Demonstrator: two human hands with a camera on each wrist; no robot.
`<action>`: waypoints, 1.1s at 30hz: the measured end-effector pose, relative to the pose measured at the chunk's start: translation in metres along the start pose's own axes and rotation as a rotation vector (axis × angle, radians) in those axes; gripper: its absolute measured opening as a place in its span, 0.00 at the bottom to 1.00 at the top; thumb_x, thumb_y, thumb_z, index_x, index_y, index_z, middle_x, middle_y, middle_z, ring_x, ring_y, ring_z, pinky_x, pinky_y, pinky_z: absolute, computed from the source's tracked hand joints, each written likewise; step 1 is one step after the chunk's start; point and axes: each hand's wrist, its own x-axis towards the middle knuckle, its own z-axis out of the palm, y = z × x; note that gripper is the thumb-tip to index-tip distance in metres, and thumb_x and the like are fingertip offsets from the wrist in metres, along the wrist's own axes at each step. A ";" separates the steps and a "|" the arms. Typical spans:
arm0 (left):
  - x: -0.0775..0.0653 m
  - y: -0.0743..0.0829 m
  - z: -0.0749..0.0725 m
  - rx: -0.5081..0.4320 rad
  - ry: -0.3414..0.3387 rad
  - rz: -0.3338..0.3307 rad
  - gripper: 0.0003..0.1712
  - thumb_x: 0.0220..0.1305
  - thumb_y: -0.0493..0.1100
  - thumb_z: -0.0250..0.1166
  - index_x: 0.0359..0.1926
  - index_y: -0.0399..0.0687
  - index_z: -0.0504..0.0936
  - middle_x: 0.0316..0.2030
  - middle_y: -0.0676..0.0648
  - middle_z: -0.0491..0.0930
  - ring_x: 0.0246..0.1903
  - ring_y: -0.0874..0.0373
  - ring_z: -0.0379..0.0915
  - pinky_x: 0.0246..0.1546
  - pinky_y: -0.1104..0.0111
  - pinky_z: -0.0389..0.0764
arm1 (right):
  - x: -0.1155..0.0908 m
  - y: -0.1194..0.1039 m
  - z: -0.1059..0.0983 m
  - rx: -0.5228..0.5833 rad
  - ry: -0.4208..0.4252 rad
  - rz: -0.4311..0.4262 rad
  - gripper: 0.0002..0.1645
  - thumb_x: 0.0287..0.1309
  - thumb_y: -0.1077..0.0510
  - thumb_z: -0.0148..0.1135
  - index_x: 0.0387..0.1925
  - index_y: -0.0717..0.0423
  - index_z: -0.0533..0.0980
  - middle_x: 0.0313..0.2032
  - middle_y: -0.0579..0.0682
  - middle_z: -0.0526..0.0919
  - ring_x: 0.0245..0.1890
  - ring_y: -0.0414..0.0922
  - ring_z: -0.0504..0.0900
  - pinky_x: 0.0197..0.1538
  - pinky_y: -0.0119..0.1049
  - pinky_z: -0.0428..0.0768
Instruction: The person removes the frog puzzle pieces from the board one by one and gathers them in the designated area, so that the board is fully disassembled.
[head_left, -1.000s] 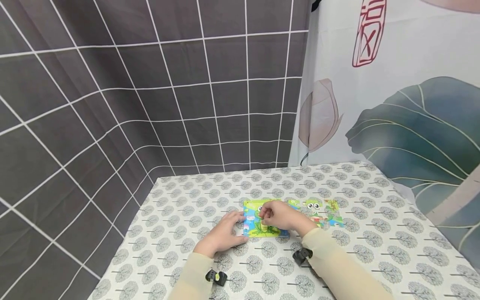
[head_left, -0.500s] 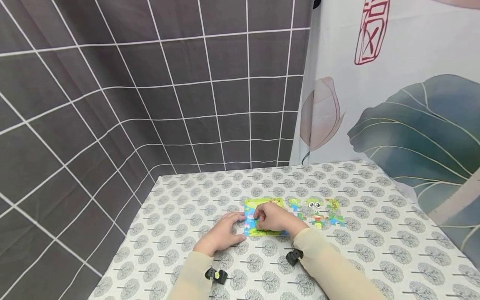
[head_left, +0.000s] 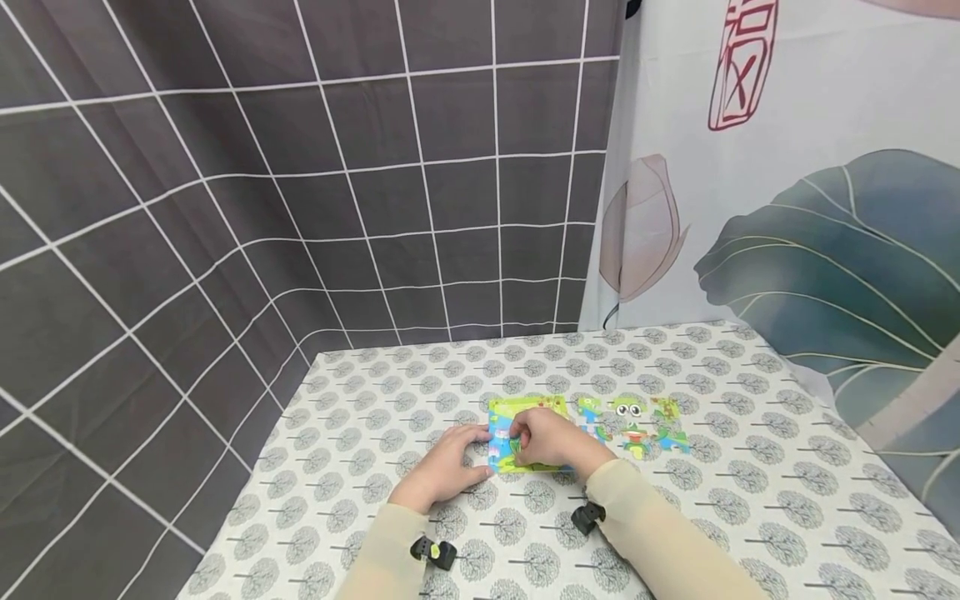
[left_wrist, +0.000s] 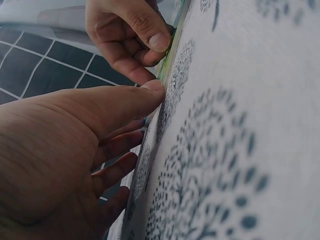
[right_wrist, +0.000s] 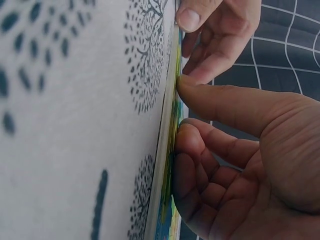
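Note:
A bright frog puzzle board (head_left: 517, 408) lies flat on the table in the head view, its middle hidden by my right hand (head_left: 551, 437). That hand's thumb and index finger pinch a small green puzzle piece (head_left: 515, 445) against the board; the other fingers are curled under. At the board's left edge rests my left hand (head_left: 444, 468), its thumb at the near corner and its fairly straight fingers further up. The left wrist view shows the left thumb (left_wrist: 152, 90) touching the board's edge. In the right wrist view the board (right_wrist: 167, 200) appears edge-on beneath the right fingertips.
To the board's right lie several loose puzzle pieces, among them a frog head with eyes (head_left: 628, 408), a frog body (head_left: 636, 442) and a corner piece (head_left: 666, 408). A tree-patterned cloth (head_left: 360, 500) covers the table. Curtains (head_left: 450, 208) hang behind and to the left.
My right hand has shifted left and slightly nearer over the board, its fingertips now lower on the picture; over the last half second it hardly moves. The left hand stays at the edge.

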 end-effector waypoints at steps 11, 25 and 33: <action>0.001 -0.001 0.001 0.004 0.007 -0.005 0.32 0.65 0.48 0.75 0.68 0.52 0.78 0.73 0.53 0.70 0.75 0.49 0.59 0.77 0.48 0.60 | -0.001 -0.002 0.001 -0.004 0.001 0.033 0.17 0.44 0.59 0.84 0.36 0.50 0.84 0.26 0.44 0.79 0.27 0.42 0.76 0.36 0.39 0.79; 0.001 -0.001 0.001 0.005 0.007 -0.003 0.32 0.65 0.49 0.75 0.68 0.52 0.78 0.73 0.53 0.70 0.75 0.49 0.60 0.77 0.48 0.60 | -0.001 -0.002 0.002 0.021 -0.010 0.043 0.17 0.47 0.64 0.80 0.37 0.51 0.80 0.27 0.45 0.76 0.28 0.43 0.73 0.35 0.38 0.77; 0.001 0.001 0.000 0.019 0.002 -0.007 0.33 0.65 0.49 0.74 0.69 0.52 0.77 0.73 0.54 0.70 0.75 0.50 0.60 0.77 0.49 0.60 | -0.001 -0.001 0.002 0.031 -0.001 0.047 0.17 0.50 0.62 0.81 0.37 0.51 0.79 0.29 0.45 0.77 0.29 0.43 0.75 0.38 0.39 0.78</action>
